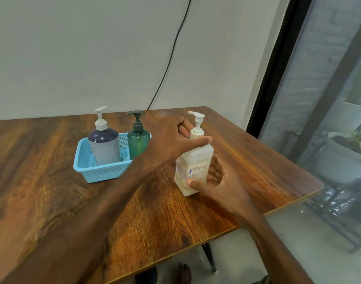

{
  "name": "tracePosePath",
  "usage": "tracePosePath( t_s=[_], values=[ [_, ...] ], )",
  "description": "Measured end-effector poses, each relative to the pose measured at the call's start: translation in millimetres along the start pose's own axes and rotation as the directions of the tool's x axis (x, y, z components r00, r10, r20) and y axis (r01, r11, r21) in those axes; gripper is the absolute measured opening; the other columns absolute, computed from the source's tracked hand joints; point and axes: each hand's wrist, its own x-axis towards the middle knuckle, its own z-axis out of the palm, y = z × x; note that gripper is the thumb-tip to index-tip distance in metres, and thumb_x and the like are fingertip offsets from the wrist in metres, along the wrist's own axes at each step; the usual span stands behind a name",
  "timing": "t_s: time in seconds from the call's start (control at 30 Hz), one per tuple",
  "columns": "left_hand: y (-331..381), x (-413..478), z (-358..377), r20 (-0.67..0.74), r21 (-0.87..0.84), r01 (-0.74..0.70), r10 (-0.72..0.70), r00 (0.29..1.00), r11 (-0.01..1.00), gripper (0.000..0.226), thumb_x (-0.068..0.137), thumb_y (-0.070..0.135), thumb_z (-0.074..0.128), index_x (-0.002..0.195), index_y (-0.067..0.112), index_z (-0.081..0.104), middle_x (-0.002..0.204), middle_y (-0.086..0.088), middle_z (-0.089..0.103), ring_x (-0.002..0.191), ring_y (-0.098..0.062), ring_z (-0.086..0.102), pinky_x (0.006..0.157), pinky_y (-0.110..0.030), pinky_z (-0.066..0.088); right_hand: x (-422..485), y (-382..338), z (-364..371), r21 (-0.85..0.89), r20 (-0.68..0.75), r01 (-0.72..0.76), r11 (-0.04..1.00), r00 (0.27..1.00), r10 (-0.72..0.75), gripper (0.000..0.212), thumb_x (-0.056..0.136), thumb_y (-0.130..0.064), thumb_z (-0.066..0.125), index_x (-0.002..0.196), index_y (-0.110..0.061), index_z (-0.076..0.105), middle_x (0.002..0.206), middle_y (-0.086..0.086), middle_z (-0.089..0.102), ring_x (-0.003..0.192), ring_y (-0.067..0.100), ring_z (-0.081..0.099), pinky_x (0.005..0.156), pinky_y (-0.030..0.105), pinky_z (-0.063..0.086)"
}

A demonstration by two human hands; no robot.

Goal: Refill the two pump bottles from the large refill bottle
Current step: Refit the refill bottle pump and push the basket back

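Over on the left of the wooden table (52,191) sits a light blue perforated basket (97,171), and standing in it are two pump bottles: a grey one with a dark purple shoulder and white pump (105,146), whose faint print is too small to read, and beside it a translucent green one with a dark pump (137,140). Further right the left hand (171,138) reaches across and curls around the neck of the white refill bottle (193,167), thumb in front and fingers behind, just under its white pump. The bottle stands slightly tilted on the table, its label showing "CHG" in purple letters; the rest is unreadable. The right hand (220,181) cups the bottle's lower body, thumb pressed on the label.
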Motion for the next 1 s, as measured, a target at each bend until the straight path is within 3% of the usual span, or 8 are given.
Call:
tracePosePath(
  t_s=[0.3, 0.43, 0.53, 0.67, 0.77, 0.83, 0.9, 1.0],
  values=[
    [1, -19, -6, 0.002, 0.033, 0.044, -0.044, 0.999, 0.998, 0.045, 0.080, 0.060, 0.080, 0.109, 0.027, 0.069, 0.096, 0.017, 0.071, 0.086, 0.002, 0.066, 0.068, -0.010, 0.052, -1, 1, 8, -0.173, -0.187, 0.042, 0.984, 0.979, -0.075, 0.063, 0.072, -0.049, 0.085, 0.123, -0.044, 0.048, 0.112, -0.030, 0.058, 0.095, -0.013, 0.060, 0.075, 0.014, 0.053],
    [-10, -47, -25, -0.060, 0.132, 0.073, -0.066, 0.996, 0.989, 0.027, 0.088, 0.045, 0.077, 0.111, 0.034, 0.067, 0.099, 0.023, 0.068, 0.092, 0.008, 0.063, 0.073, -0.005, 0.049, -3, 5, 6, -0.196, -0.178, 0.006, 0.981, 0.983, -0.042, 0.094, 0.062, -0.072, 0.078, 0.141, -0.034, 0.045, 0.143, -0.012, 0.056, 0.121, 0.007, 0.059, 0.094, 0.040, 0.057],
    [-21, -72, -46, -0.115, 0.170, 0.081, -0.062, 0.991, 0.982, 0.025, 0.088, 0.038, 0.079, 0.109, 0.035, 0.065, 0.101, 0.025, 0.067, 0.094, 0.006, 0.063, 0.072, -0.009, 0.050, -11, -1, 9, -0.189, -0.288, -0.029, 0.982, 0.957, -0.027, 0.114, 0.053, -0.086, 0.073, 0.149, -0.041, 0.030, 0.153, -0.011, 0.044, 0.133, 0.014, 0.051, 0.100, 0.050, 0.052],
    [-42, -99, -75, -0.249, 0.313, 0.166, -0.088, 0.965, 0.935, 0.038, 0.084, 0.037, 0.083, 0.114, 0.033, 0.061, 0.113, 0.020, 0.060, 0.096, -0.003, 0.060, 0.084, -0.025, 0.055, -31, -33, 21, -0.239, -0.536, 0.237, 0.942, 0.776, -0.332, 0.082, 0.073, -0.051, 0.084, 0.141, -0.026, 0.046, 0.148, -0.008, 0.047, 0.136, 0.012, 0.045, 0.102, 0.048, 0.051],
    [-72, -116, -95, -0.283, 0.355, 0.351, -0.259, 0.924, 0.867, 0.058, 0.077, 0.063, 0.078, 0.120, 0.042, 0.045, 0.125, 0.013, 0.053, 0.113, -0.015, 0.055, 0.104, -0.034, 0.043, -40, -62, 47, -0.289, -0.504, 0.472, 0.833, 0.665, -0.551, 0.050, 0.082, -0.024, 0.084, 0.124, -0.012, 0.060, 0.133, -0.002, 0.057, 0.125, 0.014, 0.054, 0.098, 0.036, 0.053],
    [-88, -122, -112, -0.250, 0.340, 0.457, -0.390, 0.886, 0.822, 0.079, 0.066, 0.081, 0.072, 0.128, 0.040, 0.045, 0.131, 0.010, 0.053, 0.120, -0.016, 0.054, 0.109, -0.039, 0.043, -35, -72, 71, -0.250, -0.377, 0.518, 0.818, 0.726, -0.575, 0.040, 0.086, -0.019, 0.080, 0.122, -0.015, 0.062, 0.127, -0.003, 0.061, 0.121, 0.011, 0.057, 0.095, 0.023, 0.054],
    [-99, -124, -127, -0.185, 0.316, 0.520, -0.485, 0.854, 0.794, 0.095, 0.058, 0.082, 0.079, 0.133, 0.031, 0.049, 0.126, 0.007, 0.054, 0.119, -0.017, 0.056, 0.105, -0.039, 0.047, -19, -74, 94, -0.229, -0.226, 0.416, 0.880, 0.857, -0.464, 0.043, 0.090, -0.027, 0.075, 0.129, -0.026, 0.057, 0.135, -0.007, 0.056, 0.128, 0.008, 0.052, 0.101, 0.011, 0.047],
    [-103, -128, -135, -0.197, 0.411, 0.571, -0.542, 0.817, 0.711, 0.058, 0.073, 0.051, 0.089, 0.115, 0.031, 0.056, 0.122, 0.001, 0.062, 0.102, -0.013, 0.059, 0.086, -0.030, 0.054, 13, -62, 117, -0.384, -0.077, 0.214, 0.898, 0.962, -0.262, 0.057, 0.092, -0.040, 0.069, 0.144, -0.035, 0.046, 0.155, -0.004, 0.039, 0.144, 0.014, 0.036, 0.113, 0.022, 0.032]
  ],
)
